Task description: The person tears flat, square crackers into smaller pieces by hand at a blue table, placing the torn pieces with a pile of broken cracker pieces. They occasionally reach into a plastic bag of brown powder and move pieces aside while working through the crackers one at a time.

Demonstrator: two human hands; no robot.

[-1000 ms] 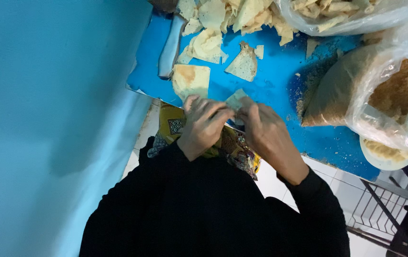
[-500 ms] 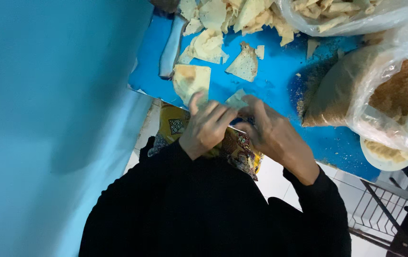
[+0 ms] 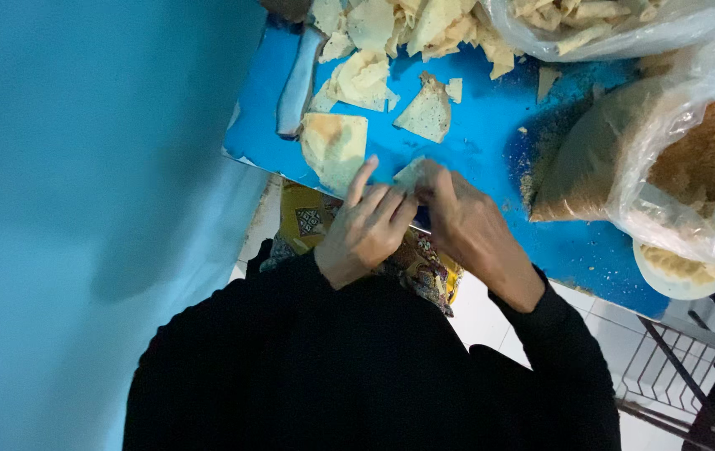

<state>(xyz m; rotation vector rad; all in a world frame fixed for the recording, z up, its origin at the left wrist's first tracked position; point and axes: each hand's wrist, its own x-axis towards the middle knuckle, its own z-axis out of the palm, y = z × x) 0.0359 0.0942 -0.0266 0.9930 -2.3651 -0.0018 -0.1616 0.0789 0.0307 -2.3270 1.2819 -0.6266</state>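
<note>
Left hand point(image 3: 366, 230) and right hand point(image 3: 466, 230) both pinched one small flatbread piece point(image 3: 408, 174), fingers curled, over blue table point(image 3: 491, 159).

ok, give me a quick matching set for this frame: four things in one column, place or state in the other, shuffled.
Things:
1. knife
2. small wrapper
3. clear bag
4. square wrapper

Places or states:
A. pinched between both hands at the table's near edge
B. at the right, holding brown crumbs
C. at the table's left edge, blade pointing toward the person
D. lying flat on the blue table, just beyond the left hand

Pairs: 1-C, 2-A, 3-B, 4-D
</note>
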